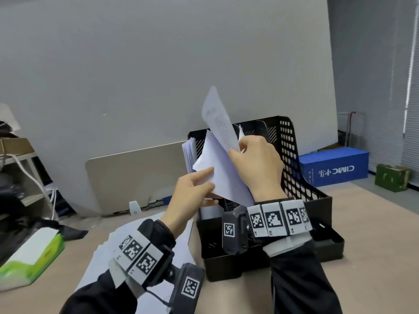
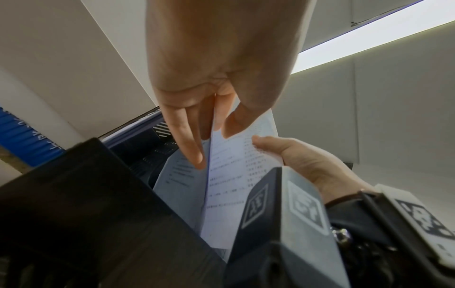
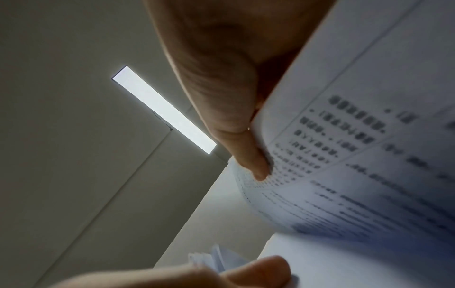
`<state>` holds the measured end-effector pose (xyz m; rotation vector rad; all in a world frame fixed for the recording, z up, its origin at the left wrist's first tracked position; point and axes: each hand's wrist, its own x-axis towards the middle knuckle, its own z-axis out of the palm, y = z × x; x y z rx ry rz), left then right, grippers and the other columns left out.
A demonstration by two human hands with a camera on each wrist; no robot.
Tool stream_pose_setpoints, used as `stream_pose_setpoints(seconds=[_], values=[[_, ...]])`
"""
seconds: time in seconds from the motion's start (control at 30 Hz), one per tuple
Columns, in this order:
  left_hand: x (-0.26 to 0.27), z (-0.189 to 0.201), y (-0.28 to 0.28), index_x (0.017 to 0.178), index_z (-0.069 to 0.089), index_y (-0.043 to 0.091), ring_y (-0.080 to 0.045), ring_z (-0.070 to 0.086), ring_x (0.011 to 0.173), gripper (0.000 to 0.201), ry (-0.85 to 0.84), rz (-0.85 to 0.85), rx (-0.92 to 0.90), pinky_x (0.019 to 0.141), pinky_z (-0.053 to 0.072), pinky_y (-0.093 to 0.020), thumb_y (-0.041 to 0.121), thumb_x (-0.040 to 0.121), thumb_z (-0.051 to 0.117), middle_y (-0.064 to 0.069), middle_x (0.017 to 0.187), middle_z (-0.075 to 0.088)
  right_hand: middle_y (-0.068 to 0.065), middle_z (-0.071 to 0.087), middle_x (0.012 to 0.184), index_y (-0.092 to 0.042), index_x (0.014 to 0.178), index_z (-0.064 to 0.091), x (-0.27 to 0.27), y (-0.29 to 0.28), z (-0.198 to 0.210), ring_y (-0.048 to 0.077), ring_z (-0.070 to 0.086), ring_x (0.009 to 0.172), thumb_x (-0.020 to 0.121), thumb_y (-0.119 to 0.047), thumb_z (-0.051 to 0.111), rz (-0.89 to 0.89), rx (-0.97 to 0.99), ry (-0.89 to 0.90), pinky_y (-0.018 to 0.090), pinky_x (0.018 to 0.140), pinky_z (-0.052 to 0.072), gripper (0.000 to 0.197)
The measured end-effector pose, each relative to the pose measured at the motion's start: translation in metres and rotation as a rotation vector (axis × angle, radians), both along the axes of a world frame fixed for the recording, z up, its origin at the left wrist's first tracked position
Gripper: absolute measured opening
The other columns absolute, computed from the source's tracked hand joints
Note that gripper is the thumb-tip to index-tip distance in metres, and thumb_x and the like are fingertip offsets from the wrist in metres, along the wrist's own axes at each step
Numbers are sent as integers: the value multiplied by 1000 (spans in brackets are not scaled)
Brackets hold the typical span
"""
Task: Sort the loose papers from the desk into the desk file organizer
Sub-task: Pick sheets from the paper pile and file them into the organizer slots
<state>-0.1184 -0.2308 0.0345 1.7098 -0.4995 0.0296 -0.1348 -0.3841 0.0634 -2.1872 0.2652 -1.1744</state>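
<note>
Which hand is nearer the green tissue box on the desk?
Left. The left hand is right of the green tissue box, over the loose papers; the right hand is farther right, above the file organizer.

1. An office or workroom is indicated by a plain grey partition wall point(image 1: 136, 64) set behind a tan desk point(image 1: 374, 257).
2. A black perforated desk file organizer point(image 1: 292, 155) filled with printed papers point(image 1: 217, 164) is seen on the desk.
3. Window blinds point(image 1: 411, 98) are visible at the right.
4. A recessed strip ceiling light point(image 3: 163, 110) is shown overhead.
5. Cables point(image 1: 34, 180) and a shelf point(image 1: 18, 155) are seen at the left.
</note>
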Motion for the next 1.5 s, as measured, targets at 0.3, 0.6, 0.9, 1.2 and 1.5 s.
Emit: stream_pose_setpoints(seconds=[0.3, 0.6, 0.9, 1.2, 1.5], values=[[-8, 2, -2, 149, 45, 13, -27, 76, 86, 55, 4, -36, -40, 79, 62, -35, -1, 95, 51, -2, 139, 58, -3, 48, 56, -11, 70, 63, 9, 10, -7, 25, 48, 63, 96, -36, 60, 16, 17, -238, 30, 54, 28, 35], [-8, 1, 3, 148, 45, 13, -26, 76, 85, 54, 17, -26, -26, 78, 62, -33, -1, 96, 50, -7, 137, 61, 2, 56, 75, -15, 77, 62, 22, 6, -23, 31, 54, 79, 90, -17, 56, 70, -82, 256, 30, 64, 36, 14], [-7, 1, 4, 151, 42, 15, -27, 74, 69, 59, 36, -25, -28, 70, 62, -32, -3, 95, 49, -22, 116, 69, 3, 59, 78, -14, 74, 54, 25, 11, -28, 34, 56, 81, 87, -16, 55, 45, -43, 283, 31, 64, 35, 13], [-8, 3, 4, 149, 44, 16, -32, 76, 81, 58, -5, -11, -92, 74, 63, -35, -2, 95, 50, -7, 135, 61, 4, 49, 91, -15, 96, 43, 14, 6, -27, 29, 51, 90, 95, -12, 49, 8, -26, 544, 34, 74, 36, 6], [-8, 6, 6, 149, 45, 16, -32, 76, 79, 57, -49, -1, -155, 70, 62, -31, -3, 95, 50, 18, 118, 60, 4, 57, 84, -13, 91, 53, 7, -8, -17, 30, 55, 84, 86, -16, 50, 24, 110, 522, 33, 71, 35, 7]])
